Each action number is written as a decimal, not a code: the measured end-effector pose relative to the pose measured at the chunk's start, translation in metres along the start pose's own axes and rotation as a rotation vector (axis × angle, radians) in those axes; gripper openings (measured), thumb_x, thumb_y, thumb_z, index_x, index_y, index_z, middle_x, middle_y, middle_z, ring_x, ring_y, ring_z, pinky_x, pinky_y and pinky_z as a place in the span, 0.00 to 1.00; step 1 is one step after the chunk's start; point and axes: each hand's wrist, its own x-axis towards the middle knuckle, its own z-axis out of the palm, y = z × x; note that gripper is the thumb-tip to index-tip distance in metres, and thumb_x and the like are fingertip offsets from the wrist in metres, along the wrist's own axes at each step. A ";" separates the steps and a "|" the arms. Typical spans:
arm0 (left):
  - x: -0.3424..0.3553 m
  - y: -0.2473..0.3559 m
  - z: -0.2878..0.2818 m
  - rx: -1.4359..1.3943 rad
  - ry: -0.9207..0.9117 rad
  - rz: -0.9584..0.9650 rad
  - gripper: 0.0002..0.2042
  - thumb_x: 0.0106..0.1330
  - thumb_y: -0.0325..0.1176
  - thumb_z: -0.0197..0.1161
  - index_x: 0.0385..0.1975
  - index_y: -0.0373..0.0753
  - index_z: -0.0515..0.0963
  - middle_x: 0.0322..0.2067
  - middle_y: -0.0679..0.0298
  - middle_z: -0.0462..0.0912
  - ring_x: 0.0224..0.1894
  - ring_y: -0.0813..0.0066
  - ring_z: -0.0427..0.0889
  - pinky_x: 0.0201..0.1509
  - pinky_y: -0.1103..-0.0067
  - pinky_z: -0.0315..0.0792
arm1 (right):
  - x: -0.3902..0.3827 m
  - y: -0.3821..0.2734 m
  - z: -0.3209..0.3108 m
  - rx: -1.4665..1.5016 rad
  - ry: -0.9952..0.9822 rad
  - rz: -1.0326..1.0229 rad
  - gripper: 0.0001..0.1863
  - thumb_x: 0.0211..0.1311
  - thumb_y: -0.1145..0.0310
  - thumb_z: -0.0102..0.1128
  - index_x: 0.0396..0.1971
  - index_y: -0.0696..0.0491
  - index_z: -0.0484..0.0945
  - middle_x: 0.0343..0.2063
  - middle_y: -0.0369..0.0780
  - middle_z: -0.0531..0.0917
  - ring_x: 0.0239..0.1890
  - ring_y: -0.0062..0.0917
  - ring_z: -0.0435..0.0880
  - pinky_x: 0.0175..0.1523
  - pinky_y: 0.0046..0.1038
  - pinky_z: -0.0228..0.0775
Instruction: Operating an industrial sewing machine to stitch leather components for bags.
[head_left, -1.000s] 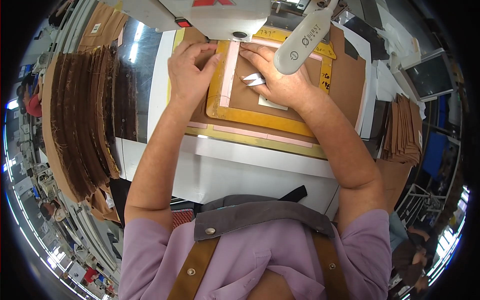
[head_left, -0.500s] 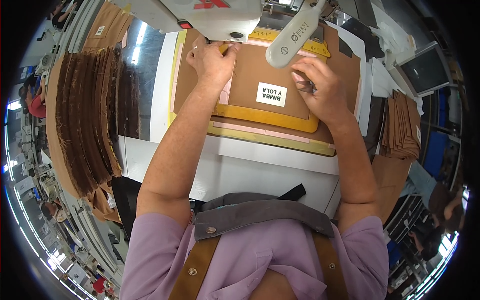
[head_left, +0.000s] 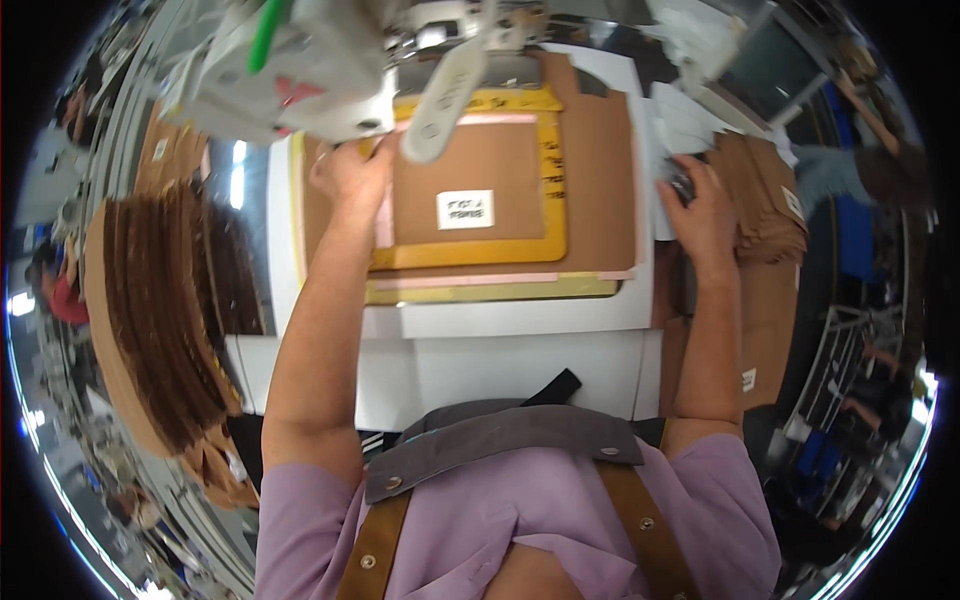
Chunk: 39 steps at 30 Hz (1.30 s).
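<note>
A yellow template frame (head_left: 470,252) lies on brown panels (head_left: 600,200), surrounding a brown piece with a white label (head_left: 464,209). My left hand (head_left: 352,172) is at the frame's left side beneath the white machine head (head_left: 260,80), fingers bent, blurred and partly hidden at the tips. My right hand (head_left: 697,205) is off to the frame's right, beside a stack of brown pieces (head_left: 765,200), closed on dark-looking snips (head_left: 682,186). A pale elongated device (head_left: 443,105) hangs over the frame's upper edge.
Thick stacked brown pieces (head_left: 150,310) stand at the left. More brown panels (head_left: 765,340) lie at the right, with a monitor (head_left: 765,65) behind. A co-worker (head_left: 880,180) is at the far right, another person in red (head_left: 68,290) at the far left.
My right hand has moved from inside the frame rightward to the side stack, carrying the snips and uncovering the label. My left hand has shifted slightly. The whole view has shifted.
</note>
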 end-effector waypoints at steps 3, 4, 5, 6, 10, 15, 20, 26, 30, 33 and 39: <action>0.006 -0.047 0.008 -0.001 -0.001 -0.044 0.31 0.58 0.60 0.66 0.54 0.43 0.82 0.55 0.50 0.81 0.58 0.49 0.77 0.63 0.58 0.67 | 0.000 0.000 0.002 -0.075 0.071 -0.167 0.20 0.53 0.63 0.72 0.46 0.52 0.82 0.43 0.41 0.83 0.46 0.40 0.81 0.49 0.41 0.72; 0.006 -0.054 0.010 -0.058 0.012 -0.017 0.30 0.59 0.57 0.66 0.55 0.42 0.81 0.55 0.49 0.80 0.59 0.48 0.76 0.64 0.58 0.67 | -0.002 0.003 0.003 -0.103 0.095 -0.133 0.19 0.53 0.63 0.72 0.46 0.51 0.82 0.47 0.39 0.82 0.51 0.38 0.79 0.53 0.42 0.70; 0.004 -0.056 0.010 -0.113 0.023 0.008 0.29 0.60 0.55 0.67 0.55 0.41 0.81 0.56 0.47 0.79 0.60 0.47 0.75 0.64 0.59 0.67 | 0.001 0.003 -0.003 -0.118 0.116 -0.099 0.19 0.53 0.63 0.72 0.45 0.51 0.82 0.48 0.38 0.82 0.51 0.36 0.79 0.55 0.42 0.68; 0.002 -0.057 0.010 -0.211 0.059 0.046 0.26 0.62 0.49 0.67 0.55 0.39 0.80 0.57 0.46 0.78 0.59 0.49 0.76 0.65 0.60 0.67 | 0.008 0.007 -0.008 -0.139 0.155 -0.074 0.19 0.54 0.62 0.72 0.46 0.51 0.82 0.49 0.39 0.81 0.53 0.36 0.78 0.56 0.43 0.67; -0.008 -0.019 -0.010 -0.728 0.005 0.143 0.17 0.66 0.33 0.65 0.52 0.32 0.78 0.60 0.47 0.71 0.60 0.54 0.74 0.65 0.66 0.68 | 0.042 0.056 -0.030 -0.284 0.311 0.107 0.22 0.56 0.59 0.70 0.49 0.50 0.80 0.56 0.40 0.79 0.61 0.37 0.73 0.63 0.46 0.64; -0.018 -0.072 -0.031 -0.531 0.122 0.140 0.12 0.70 0.30 0.59 0.47 0.28 0.74 0.61 0.49 0.68 0.66 0.54 0.67 0.69 0.66 0.62 | 0.100 0.116 -0.033 -0.332 0.301 0.219 0.26 0.57 0.58 0.70 0.53 0.52 0.76 0.66 0.43 0.72 0.71 0.41 0.62 0.69 0.49 0.59; -0.057 -0.140 -0.073 -0.185 0.224 0.064 0.14 0.70 0.32 0.60 0.50 0.30 0.74 0.62 0.51 0.68 0.66 0.56 0.68 0.66 0.65 0.66 | 0.127 0.126 -0.033 -0.319 0.284 0.318 0.27 0.56 0.57 0.70 0.53 0.53 0.75 0.70 0.45 0.67 0.75 0.45 0.56 0.71 0.51 0.56; -0.090 -0.150 -0.092 -0.123 0.280 -0.062 0.15 0.70 0.33 0.62 0.50 0.30 0.75 0.63 0.54 0.69 0.61 0.57 0.73 0.61 0.66 0.69 | 0.124 0.121 -0.028 -0.322 0.353 0.299 0.28 0.57 0.56 0.70 0.54 0.53 0.75 0.70 0.46 0.66 0.75 0.43 0.55 0.73 0.49 0.55; -0.092 -0.165 -0.094 -0.097 0.323 -0.008 0.13 0.71 0.32 0.61 0.49 0.30 0.75 0.62 0.54 0.70 0.61 0.59 0.72 0.62 0.69 0.70 | 0.131 0.118 -0.017 -0.341 0.318 0.259 0.28 0.57 0.56 0.70 0.53 0.55 0.75 0.70 0.48 0.66 0.74 0.43 0.58 0.74 0.45 0.55; -0.091 -0.171 -0.084 -0.274 0.328 -0.078 0.12 0.72 0.31 0.61 0.48 0.30 0.76 0.60 0.54 0.71 0.61 0.60 0.72 0.62 0.72 0.69 | 0.132 0.138 -0.016 -0.482 0.308 0.132 0.29 0.56 0.54 0.70 0.52 0.57 0.76 0.69 0.51 0.66 0.72 0.47 0.62 0.74 0.43 0.56; -0.082 -0.141 -0.091 -0.348 0.382 -0.085 0.11 0.71 0.33 0.63 0.45 0.32 0.78 0.58 0.54 0.72 0.59 0.64 0.74 0.60 0.74 0.72 | 0.137 0.164 -0.038 -0.612 0.215 0.094 0.32 0.60 0.47 0.66 0.51 0.60 0.78 0.68 0.54 0.67 0.70 0.45 0.66 0.72 0.41 0.60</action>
